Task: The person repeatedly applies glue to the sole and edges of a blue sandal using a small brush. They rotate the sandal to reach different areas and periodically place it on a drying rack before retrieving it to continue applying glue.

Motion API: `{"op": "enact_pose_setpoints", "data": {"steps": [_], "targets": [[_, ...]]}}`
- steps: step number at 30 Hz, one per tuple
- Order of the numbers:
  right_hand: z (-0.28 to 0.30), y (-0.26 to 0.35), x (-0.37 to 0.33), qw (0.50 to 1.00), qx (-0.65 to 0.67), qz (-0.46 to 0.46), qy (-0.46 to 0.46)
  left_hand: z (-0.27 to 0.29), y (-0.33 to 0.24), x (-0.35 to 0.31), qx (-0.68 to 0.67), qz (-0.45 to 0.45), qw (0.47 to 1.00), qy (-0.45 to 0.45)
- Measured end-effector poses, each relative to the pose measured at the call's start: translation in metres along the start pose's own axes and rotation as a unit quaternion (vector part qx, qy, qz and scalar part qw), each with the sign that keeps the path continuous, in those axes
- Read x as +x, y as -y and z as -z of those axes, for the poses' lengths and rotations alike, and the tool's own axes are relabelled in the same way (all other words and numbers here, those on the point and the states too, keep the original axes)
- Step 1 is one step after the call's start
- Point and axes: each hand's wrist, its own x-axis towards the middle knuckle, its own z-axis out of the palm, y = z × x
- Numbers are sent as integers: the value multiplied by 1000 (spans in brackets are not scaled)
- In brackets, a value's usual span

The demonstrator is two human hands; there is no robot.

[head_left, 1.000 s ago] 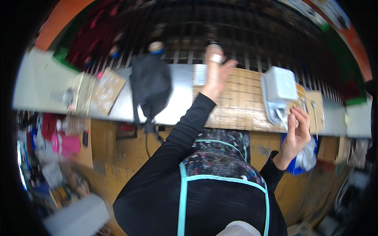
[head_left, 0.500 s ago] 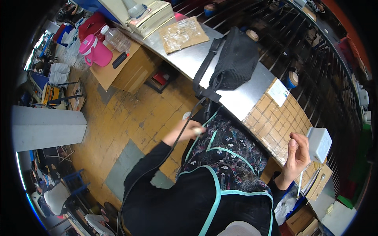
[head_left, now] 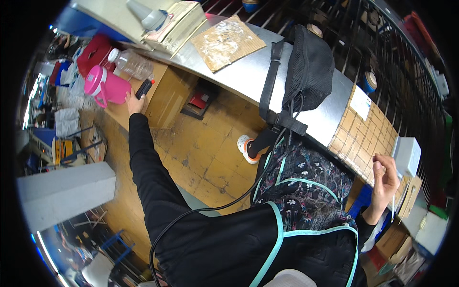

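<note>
At the upper left, my left hand (head_left: pixel 135 102) is closed around the near end of a black oblong thing with a red tip (head_left: pixel 144 89). This thing lies over a cardboard box (head_left: pixel 165 103), beside a pink jug (head_left: pixel 114 88) and a clear plastic bottle with a white lid (head_left: pixel 135 64). Over on the right, my right hand (head_left: pixel 385 184) is raised with its fingers curled and the thumb close to them. Whatever it may hold between the fingertips is too small to make out. A white plastic container (head_left: pixel 408 155) stands just beyond these fingers.
A black mesh bag (head_left: pixel 311 67) with straps lies on the metal table (head_left: pixel 239 79). Beside it is a floured cardboard sheet (head_left: pixel 227 43); farther right, a grid-lined board (head_left: pixel 366 136) carries a white card (head_left: pixel 360 103). A black cable (head_left: pixel 215 208) crosses my left arm.
My left arm has stretched from my lap to the upper left, and its hand has closed on the black oblong thing. The right hand keeps its curled pose by the white container. My view has shifted.
</note>
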Motion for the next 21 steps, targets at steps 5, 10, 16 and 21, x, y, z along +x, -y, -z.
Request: {"op": "enact_pose_setpoints", "data": {"steps": [5,10,16,21], "targets": [[2,6,0,1000,-13,-24,-16,7,11,3,-151,19,981,119],[4,14,11,1000,-13,2,2,64,-39,-95,-17,62,997,41],[17,28,40,990,72,119,-2,194,-195,-202,-740,33,621,255],[91,54,65,913,151,336,174,250,-326,-257,-793,-36,395,462]]}}
